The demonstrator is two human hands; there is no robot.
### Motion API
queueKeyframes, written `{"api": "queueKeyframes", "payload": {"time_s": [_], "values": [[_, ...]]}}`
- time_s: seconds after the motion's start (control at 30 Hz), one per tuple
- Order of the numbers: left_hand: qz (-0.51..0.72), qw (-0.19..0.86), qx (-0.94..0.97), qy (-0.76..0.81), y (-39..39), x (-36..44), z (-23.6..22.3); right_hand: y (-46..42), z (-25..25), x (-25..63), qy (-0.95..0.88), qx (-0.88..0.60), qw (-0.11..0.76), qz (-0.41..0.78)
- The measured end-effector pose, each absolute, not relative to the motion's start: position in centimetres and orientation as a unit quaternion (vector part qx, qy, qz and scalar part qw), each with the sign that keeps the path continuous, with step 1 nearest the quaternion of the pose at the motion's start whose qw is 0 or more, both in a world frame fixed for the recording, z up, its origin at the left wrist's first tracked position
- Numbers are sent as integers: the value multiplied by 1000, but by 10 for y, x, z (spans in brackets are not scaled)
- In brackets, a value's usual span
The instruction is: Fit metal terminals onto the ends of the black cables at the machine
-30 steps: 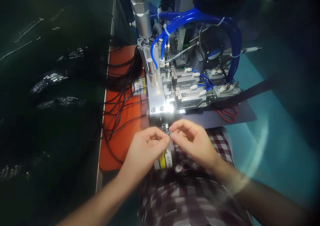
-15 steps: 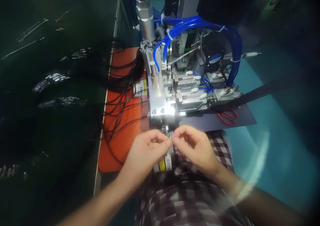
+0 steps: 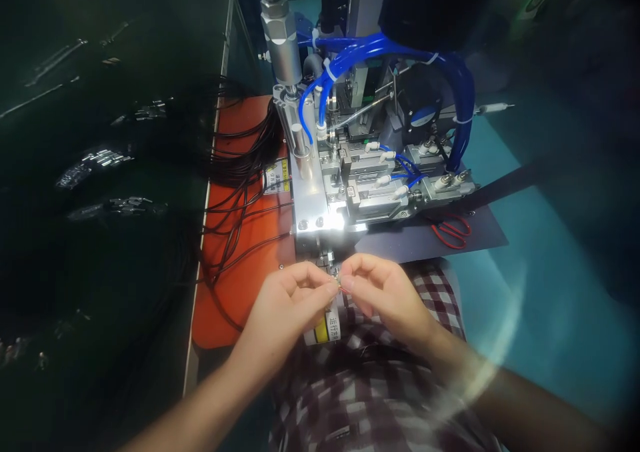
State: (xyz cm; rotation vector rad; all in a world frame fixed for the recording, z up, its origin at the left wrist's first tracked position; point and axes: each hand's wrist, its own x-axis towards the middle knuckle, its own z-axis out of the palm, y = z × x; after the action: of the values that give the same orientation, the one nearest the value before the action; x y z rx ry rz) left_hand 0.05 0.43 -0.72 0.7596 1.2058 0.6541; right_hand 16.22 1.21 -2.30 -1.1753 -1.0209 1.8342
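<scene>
I saw a yellow-and-white warning label (image 3: 277, 175) on the machine's (image 3: 320, 192) left side and another sticker (image 3: 327, 327) below my hands, both printed in Chinese characters too small and blurred for me to read.

Left hand (image 3: 290, 305) and right hand (image 3: 385, 295) meet, fingertips pinched together.

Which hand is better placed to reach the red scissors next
Right. The right hand lies on the same side as the red scissors; the left hand would have to cross over it. Both pinch a tiny part.
</scene>
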Motion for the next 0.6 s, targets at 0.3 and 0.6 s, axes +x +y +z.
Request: {"api": "queueKeyframes", "payload": {"time_s": [0.3, 0.6], "values": [[305, 708, 338, 540, 3, 1, -7, 10, -24, 160, -406, -460, 359, 703], [348, 660, 341, 572, 1, 9, -5, 7, -24, 158, -398, -479, 355, 697]]}}
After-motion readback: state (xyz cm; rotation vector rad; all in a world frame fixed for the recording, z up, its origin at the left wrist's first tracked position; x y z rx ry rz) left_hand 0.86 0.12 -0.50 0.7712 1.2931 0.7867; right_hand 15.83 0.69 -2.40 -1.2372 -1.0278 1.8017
